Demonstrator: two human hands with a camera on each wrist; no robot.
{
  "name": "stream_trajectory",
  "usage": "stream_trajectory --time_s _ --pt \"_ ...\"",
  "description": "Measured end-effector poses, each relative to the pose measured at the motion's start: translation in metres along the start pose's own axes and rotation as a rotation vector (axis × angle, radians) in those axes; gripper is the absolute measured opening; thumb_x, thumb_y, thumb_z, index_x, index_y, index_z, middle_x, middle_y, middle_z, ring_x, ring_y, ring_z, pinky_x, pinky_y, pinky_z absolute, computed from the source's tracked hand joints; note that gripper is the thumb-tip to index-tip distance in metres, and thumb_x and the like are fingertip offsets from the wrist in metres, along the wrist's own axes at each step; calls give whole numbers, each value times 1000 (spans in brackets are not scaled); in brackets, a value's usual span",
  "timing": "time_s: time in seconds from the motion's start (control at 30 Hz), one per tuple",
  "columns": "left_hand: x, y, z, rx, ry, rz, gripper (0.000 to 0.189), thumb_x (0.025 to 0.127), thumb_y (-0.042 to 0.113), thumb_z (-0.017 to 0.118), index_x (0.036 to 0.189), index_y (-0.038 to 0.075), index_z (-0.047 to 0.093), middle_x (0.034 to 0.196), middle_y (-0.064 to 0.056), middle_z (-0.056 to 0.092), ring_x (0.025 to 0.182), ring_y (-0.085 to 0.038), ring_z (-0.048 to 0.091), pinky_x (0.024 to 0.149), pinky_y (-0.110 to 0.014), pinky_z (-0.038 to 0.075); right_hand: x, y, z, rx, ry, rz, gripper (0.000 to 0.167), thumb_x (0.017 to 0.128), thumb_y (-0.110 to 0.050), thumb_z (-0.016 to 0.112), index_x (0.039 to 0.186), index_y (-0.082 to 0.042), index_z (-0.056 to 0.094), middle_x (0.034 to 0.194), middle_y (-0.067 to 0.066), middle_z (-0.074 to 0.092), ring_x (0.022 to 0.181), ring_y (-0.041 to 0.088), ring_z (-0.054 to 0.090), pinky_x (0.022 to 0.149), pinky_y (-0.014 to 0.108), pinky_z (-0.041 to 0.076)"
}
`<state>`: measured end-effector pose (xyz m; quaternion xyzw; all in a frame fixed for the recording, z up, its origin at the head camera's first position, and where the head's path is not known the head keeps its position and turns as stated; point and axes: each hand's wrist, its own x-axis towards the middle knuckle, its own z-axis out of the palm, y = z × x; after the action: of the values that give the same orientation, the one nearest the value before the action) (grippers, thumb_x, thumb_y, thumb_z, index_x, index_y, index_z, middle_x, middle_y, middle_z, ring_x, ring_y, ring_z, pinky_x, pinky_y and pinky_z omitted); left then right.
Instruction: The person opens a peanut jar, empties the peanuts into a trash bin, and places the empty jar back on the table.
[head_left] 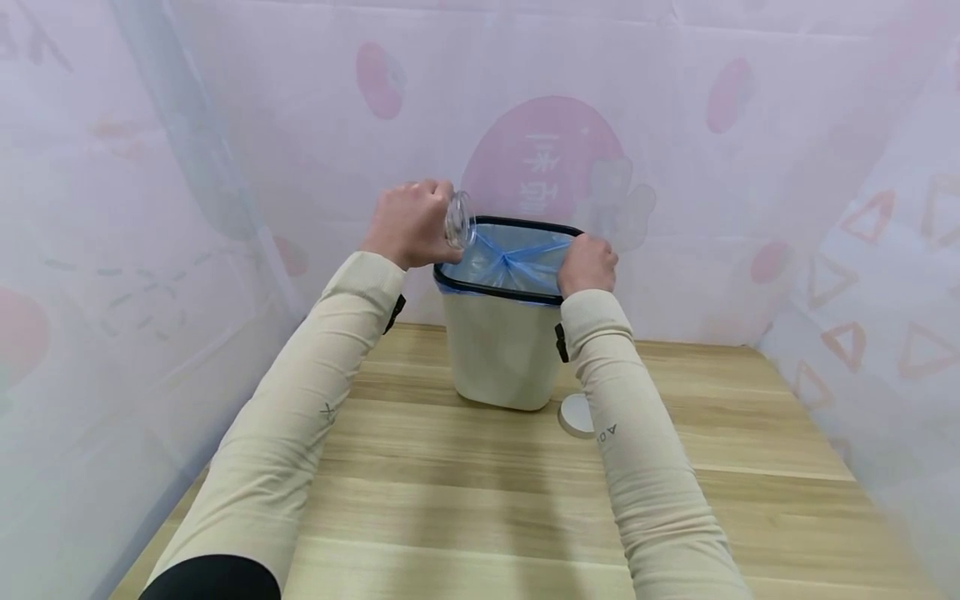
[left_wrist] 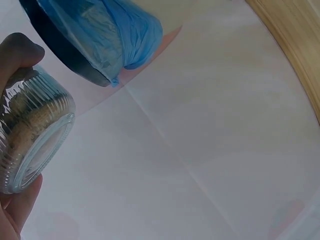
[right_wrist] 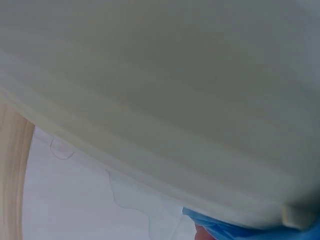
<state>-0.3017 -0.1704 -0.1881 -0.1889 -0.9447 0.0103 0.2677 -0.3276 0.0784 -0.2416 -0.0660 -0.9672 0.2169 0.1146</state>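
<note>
My left hand (head_left: pixel 416 221) grips a clear glass jar (head_left: pixel 459 221), holding it on its side at the left end of the bin's rim. Its ribbed wall and round base show in the left wrist view, with fingers wrapped around the glass jar (left_wrist: pixel 37 127). A cream trash bin (head_left: pixel 498 350) with a black rim stands on the table, lined with a blue plastic bag (head_left: pixel 510 260). At the right end of the rim, my right hand (head_left: pixel 588 265) grips the bin's edge. The right wrist view is mostly filled by the bin's pale wall (right_wrist: pixel 160 110).
A round white lid (head_left: pixel 576 415) lies on the wooden table (head_left: pixel 450 500) right of the bin's base, partly covered by my right sleeve. Printed pale cloth walls (head_left: pixel 300 108) enclose the table at the back and both sides, with the back one close behind the bin.
</note>
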Motion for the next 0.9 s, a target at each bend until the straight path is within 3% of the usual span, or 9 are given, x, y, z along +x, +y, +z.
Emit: stream_trajectory --time_s 0.37,0.9 --pt "0 1 2 7 -6 8 81 71 45 90 128 -3 61 119 -21 73 103 -40 73 87 -56 63 0 1 -4 -34 -21 120 37 102 -11 55 134 5 64 135 34 59 129 48 56 104 54 56" --pt "5 9 3 59 -59 61 75 74 41 89 128 -3 60 124 -19 72 109 -39 72 91 -56 62 -1 7 -6 -19 -13 106 36 100 -10 57 132 7 65 130 32 63 123 47 63 101 53 59"
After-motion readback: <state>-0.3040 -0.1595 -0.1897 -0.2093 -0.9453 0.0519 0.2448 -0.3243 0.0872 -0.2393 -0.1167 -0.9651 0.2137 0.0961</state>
